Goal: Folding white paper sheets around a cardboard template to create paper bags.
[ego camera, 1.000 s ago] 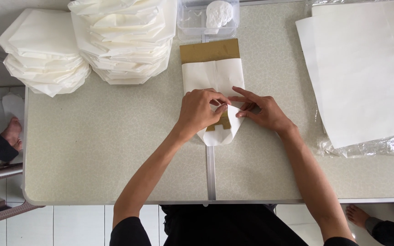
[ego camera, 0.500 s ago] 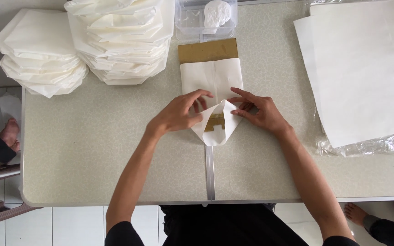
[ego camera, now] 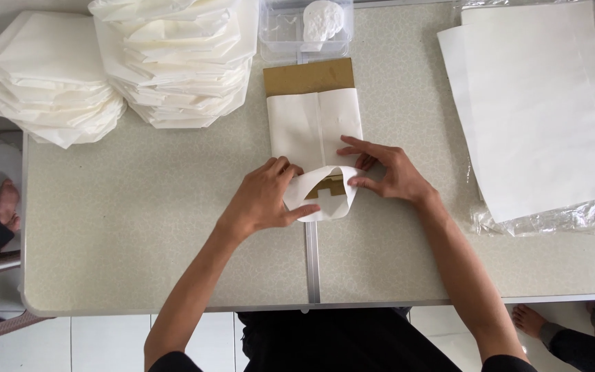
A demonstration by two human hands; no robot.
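Both hands, left hand (ego camera: 262,201) and right hand (ego camera: 387,176), pinch the white paper bag (ego camera: 315,131) (brown cardboard (ego camera: 309,76) inside) mid-table (ego camera: 139,227), toward the far edge.

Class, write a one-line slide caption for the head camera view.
Left hand and right hand fold the near end of a white paper sheet around a brown cardboard form.

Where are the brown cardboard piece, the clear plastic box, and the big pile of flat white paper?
brown cardboard piece (ego camera: 309,76), head view, its bare top.
clear plastic box (ego camera: 280,29), head view, left compartment.
flat white paper pile (ego camera: 538,103), head view, top sheet's middle.
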